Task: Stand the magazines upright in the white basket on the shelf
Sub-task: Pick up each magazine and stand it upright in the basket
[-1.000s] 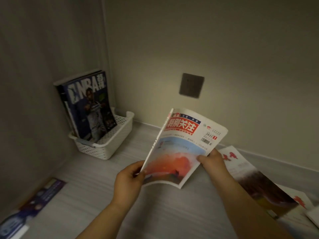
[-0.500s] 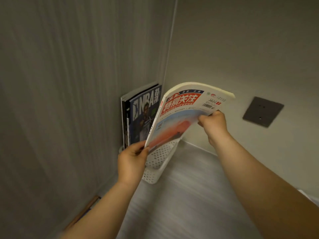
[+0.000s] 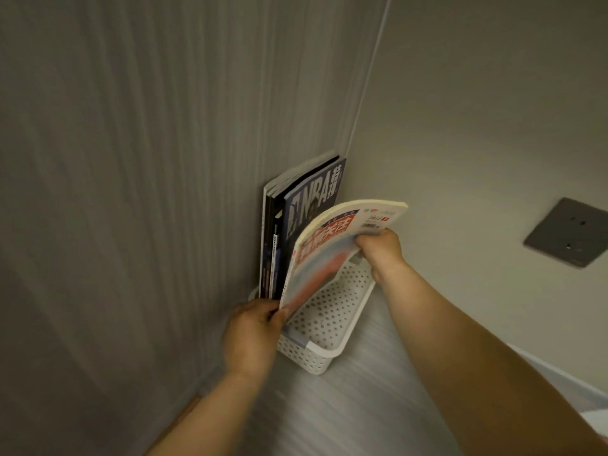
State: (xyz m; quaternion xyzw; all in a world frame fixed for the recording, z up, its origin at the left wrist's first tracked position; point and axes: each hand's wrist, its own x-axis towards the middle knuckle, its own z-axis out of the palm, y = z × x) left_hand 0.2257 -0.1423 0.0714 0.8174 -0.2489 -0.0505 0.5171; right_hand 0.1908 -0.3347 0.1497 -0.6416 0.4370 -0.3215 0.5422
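A white perforated basket (image 3: 332, 348) sits in the shelf's back left corner. Inside it several magazines stand upright against the left wall, the nearest a dark blue NBA magazine (image 3: 316, 199). I hold a red-and-white magazine (image 3: 324, 255) over the basket, bowed and tilted, its lower edge inside the rim. My left hand (image 3: 253, 334) pinches its lower spine corner. My right hand (image 3: 378, 250) grips its upper right edge.
A grey wall socket plate (image 3: 567, 233) is on the back wall at right. The grey side panel (image 3: 131, 192) runs close along the left. A pale edge of something (image 3: 595, 419) lies at the lower right on the wood-grain shelf (image 3: 345, 409).
Both hands carried the red-and-white magazine from mid-shelf left and up to the basket; its lower edge now dips into the basket beside the NBA magazine. The view swung left.
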